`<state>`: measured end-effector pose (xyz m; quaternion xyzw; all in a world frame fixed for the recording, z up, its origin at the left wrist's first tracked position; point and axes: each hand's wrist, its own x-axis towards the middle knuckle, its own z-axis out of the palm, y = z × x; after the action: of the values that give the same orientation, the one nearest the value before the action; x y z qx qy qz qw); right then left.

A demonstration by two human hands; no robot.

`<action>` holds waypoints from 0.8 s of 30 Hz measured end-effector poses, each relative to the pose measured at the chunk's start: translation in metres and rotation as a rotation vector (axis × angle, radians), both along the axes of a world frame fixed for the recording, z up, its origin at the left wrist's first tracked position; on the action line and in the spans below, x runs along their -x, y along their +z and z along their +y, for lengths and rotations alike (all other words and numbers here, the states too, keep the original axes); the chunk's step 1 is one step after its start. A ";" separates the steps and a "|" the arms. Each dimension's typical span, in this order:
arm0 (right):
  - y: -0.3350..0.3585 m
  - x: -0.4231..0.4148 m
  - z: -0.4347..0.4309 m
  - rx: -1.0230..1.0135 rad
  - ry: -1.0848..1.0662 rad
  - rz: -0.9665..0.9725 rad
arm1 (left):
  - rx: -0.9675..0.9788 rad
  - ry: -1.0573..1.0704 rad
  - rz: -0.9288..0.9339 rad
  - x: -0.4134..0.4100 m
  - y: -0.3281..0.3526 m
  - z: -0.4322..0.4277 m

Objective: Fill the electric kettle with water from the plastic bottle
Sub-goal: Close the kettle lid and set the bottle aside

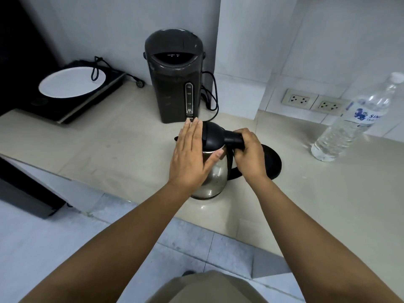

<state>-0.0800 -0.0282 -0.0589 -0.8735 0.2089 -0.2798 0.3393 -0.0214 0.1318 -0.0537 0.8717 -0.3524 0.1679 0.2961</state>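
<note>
Kettle spout behind left hand

On the dark hot-water dispenser standing at the back of my counter, I can read the water gauge marked 2.6, 2.0 and 1.0 from top to bottom, with a bold 3.0 printed just beneath it. The small line of lettering under that 3.0 and the tiny words on its top panel are too small for me to read. The plastic bottle on my right carries a label with a blue emblem and the letters "SIN", the rest running out of my view.
</note>
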 end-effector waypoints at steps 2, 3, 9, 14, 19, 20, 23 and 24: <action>-0.001 0.002 0.004 -0.002 -0.022 -0.006 | 0.006 -0.012 0.011 -0.002 0.001 0.001; -0.002 0.003 0.006 -0.001 -0.032 -0.019 | 0.009 -0.019 0.012 -0.002 0.002 0.001; 0.017 0.007 -0.003 -0.019 -0.092 -0.116 | 0.024 -0.081 -0.017 -0.005 0.028 -0.014; 0.037 0.018 -0.032 0.046 -0.165 -0.148 | 0.024 -0.143 -0.033 -0.004 0.050 -0.046; 0.039 0.035 -0.065 0.040 -0.256 -0.151 | 0.021 -0.235 -0.038 0.000 0.058 -0.093; 0.038 0.039 -0.071 0.039 -0.272 -0.160 | 0.012 -0.253 -0.039 0.000 0.058 -0.102; 0.034 0.046 -0.094 0.041 -0.324 -0.172 | -0.011 -0.307 -0.022 0.000 0.055 -0.129; 0.033 0.048 -0.101 0.042 -0.345 -0.164 | -0.018 -0.325 -0.014 0.000 0.054 -0.137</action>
<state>-0.1281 -0.1292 -0.0260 -0.8059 0.3211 -0.4085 0.2838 -0.0216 -0.0047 0.0001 0.8048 -0.4923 0.1206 0.3088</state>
